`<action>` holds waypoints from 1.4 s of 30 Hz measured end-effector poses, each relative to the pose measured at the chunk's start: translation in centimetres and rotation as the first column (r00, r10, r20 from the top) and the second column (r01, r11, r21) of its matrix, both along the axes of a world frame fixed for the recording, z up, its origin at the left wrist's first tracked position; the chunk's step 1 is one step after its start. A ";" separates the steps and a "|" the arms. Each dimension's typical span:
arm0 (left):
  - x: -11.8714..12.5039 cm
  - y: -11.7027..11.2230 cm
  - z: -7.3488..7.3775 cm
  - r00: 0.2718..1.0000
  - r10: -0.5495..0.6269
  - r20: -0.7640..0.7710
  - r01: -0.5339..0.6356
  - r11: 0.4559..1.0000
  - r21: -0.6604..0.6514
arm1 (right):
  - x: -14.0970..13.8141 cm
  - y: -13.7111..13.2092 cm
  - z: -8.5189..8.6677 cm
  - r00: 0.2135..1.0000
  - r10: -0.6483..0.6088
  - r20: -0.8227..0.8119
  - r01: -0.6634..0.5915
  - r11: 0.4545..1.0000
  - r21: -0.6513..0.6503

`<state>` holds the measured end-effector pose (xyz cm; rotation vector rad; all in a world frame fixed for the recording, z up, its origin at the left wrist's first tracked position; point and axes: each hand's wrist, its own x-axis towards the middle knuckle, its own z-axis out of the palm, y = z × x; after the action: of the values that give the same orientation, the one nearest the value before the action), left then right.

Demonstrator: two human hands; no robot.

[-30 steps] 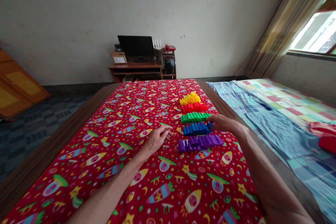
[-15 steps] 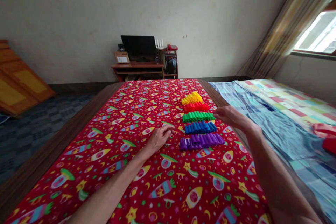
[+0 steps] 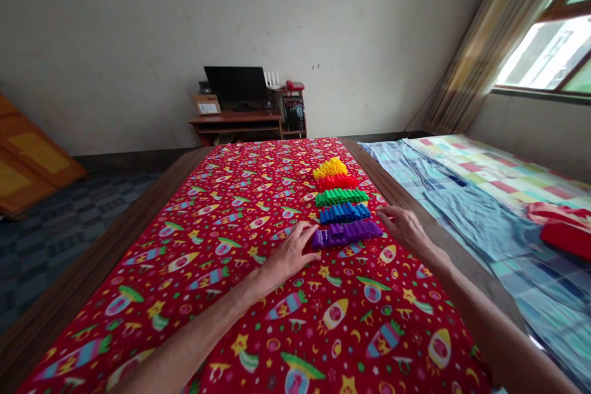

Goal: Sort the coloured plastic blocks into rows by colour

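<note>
The purple tubes (image 3: pixel 353 233) lie side by side in the nearest row, toward the right edge of the red printed cloth (image 3: pixel 207 320). Beyond them come the blue tubes (image 3: pixel 345 213), green tubes (image 3: pixel 341 197), red tubes (image 3: pixel 338 182) and yellow tubes (image 3: pixel 330 167), a band for each colour, presumably so that the groups read apart at a glance. Packed flank to flank, the tubes probably keep one another from rolling, and the cloth likely helps by lending some grip. The purple row lies between the person's two hands. The left hand (image 3: pixel 298 250) is at its left end, thumb and fingers parted around that end, perhaps to steady or square it; whether the fingertips touch cannot be told. The right hand (image 3: pixel 402 226) hovers or rests just beyond its right end, fingers loosely bent, with nothing visible in its grasp. Around the cloth shows the brown tabletop (image 3: pixel 145 209), with a checked bed (image 3: pixel 489 178) to the right
</note>
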<state>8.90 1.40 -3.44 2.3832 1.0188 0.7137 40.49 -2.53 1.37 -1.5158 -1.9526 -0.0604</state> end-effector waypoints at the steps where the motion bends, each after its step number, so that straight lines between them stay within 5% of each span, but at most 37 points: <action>1: 0.4 -0.1 -0.1 1.000 0.009 -0.008 -0.008 1.000 0.016 | 0.0 -0.3 -0.2 1.000 0.008 -0.012 -0.007 1.000 0.016; 13: 1.3 1.2 0.3 0.999 0.043 -0.016 -0.043 0.998 0.042 | -0.1 -1.2 -1.3 0.993 -0.067 -0.096 0.057 0.994 -0.094; 23: 1.8 1.9 4.6 1.000 -0.021 -0.013 0.022 0.999 0.045 | 0.4 -1.3 -1.4 0.983 -0.108 -0.149 0.101 0.993 -0.054; 33: 0.3 2.0 5.7 0.998 -0.033 -0.046 0.032 0.999 -0.023 | -0.7 -1.8 -1.3 0.991 -0.031 -0.130 0.026 0.999 -0.040; 42: 6.1 1.7 6.2 0.997 -0.062 -0.048 0.067 0.993 0.098 | -0.8 -2.0 -1.1 0.990 -0.003 -0.143 -0.004 0.999 -0.051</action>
<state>14.95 3.12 2.74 2.5159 0.9395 0.7063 39.64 -4.54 0.23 -1.5096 -1.8530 0.0965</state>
